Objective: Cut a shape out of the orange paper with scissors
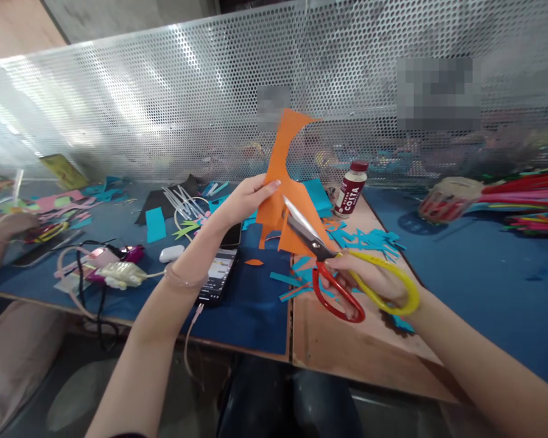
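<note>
My left hand [251, 196] pinches a sheet of orange paper [278, 159] with a curved piece cut out of its right side, held upright above the table. My right hand [365, 277] is closed on scissors [317, 246] with one red and one yellow handle. The scissor blades point up and left and lie across the lower part of the orange paper, parted a little or shut, which I cannot tell. Below the paper, a small orange scrap [254, 262] rests on the blue tabletop beside a phone [219, 277].
A Costa bottle [351, 190] stands behind blue paper strips [369, 240]. At right lies a container [450, 199] with colourful pipe cleaners. Left are cables, a white earbud case [172, 253] and another person's hand [16, 225]. A perforated metal panel [210, 91] runs behind.
</note>
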The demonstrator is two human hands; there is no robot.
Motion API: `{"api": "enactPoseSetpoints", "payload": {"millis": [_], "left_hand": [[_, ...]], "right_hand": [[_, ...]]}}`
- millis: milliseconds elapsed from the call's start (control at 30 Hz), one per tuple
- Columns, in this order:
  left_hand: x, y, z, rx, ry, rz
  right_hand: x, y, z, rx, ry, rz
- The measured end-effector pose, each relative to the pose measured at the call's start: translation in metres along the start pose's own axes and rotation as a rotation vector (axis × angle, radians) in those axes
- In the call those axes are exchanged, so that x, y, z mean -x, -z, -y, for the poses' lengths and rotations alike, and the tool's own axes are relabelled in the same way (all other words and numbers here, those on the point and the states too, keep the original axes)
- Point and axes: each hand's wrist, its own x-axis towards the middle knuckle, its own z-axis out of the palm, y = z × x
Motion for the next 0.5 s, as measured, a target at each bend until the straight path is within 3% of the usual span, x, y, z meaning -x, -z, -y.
{"api": "enactPoseSetpoints", "payload": {"millis": [67, 133, 300, 500], "left_hand": [[-0.001, 0.001, 0.005, 0.14, 0.098, 0.028], [-0.001, 0.0, 0.009, 0.278, 0.19, 0.061], [0.002, -0.008, 0.011, 0.443, 0.305, 0.101], [0.005, -0.021, 0.012, 0.561, 0.324, 0.168]], "right_hand": [[0.003, 0.007, 0.006, -0.016, -0.107, 0.144], [0.005, 0.012, 0.009, -0.007, -0.144, 0.167], [0.0, 0.025, -0.003, 0.054, -0.107, 0.2], [-0.006, 0.032, -0.011, 0.14, 0.001, 0.293]]}}
